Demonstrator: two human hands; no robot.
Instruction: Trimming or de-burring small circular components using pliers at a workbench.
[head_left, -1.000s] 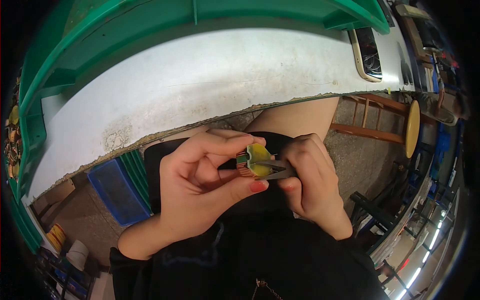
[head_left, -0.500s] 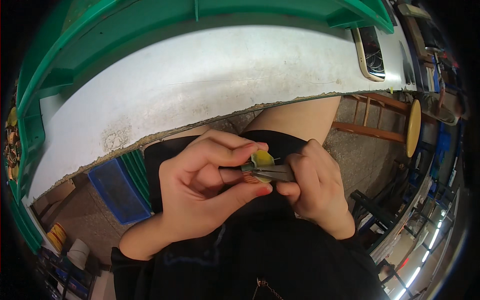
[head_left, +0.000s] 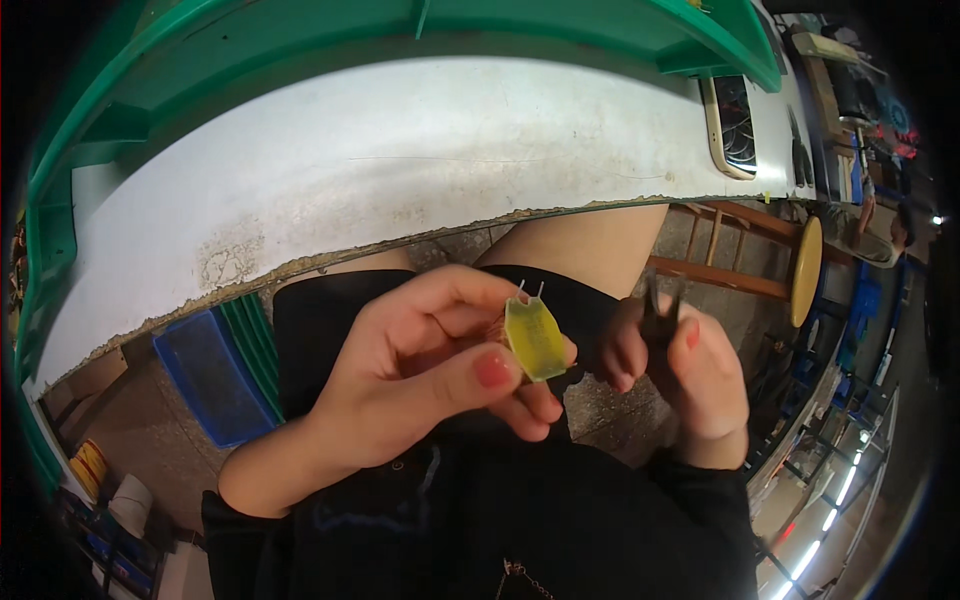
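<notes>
Between the thumb and fingers of my left hand (head_left: 430,370) is a small coil (head_left: 535,338) wrapped in yellow tape. Two thin metal pins stick up from its top edge, and copper-coloured winding shows at its left side. My right hand (head_left: 690,375), somewhat blurred, is apart from the coil, to its right. It grips a dark metal two-pronged tool (head_left: 660,325) that looks like tweezers or small pliers, its prongs pointing up and spread apart. Both hands are above my lap, in front of the worktable's near edge.
The worn white worktable (head_left: 400,150) has a chipped front edge. A green plastic tray (head_left: 300,35) lies along its far side, and a phone (head_left: 735,125) at its right. Below are a blue bin (head_left: 215,380) and a wooden stool (head_left: 805,270) with a yellow seat.
The tool has come off the coil, and my right hand has moved away to the right with it. My left hand has turned the coil so its yellow face and pins show.
</notes>
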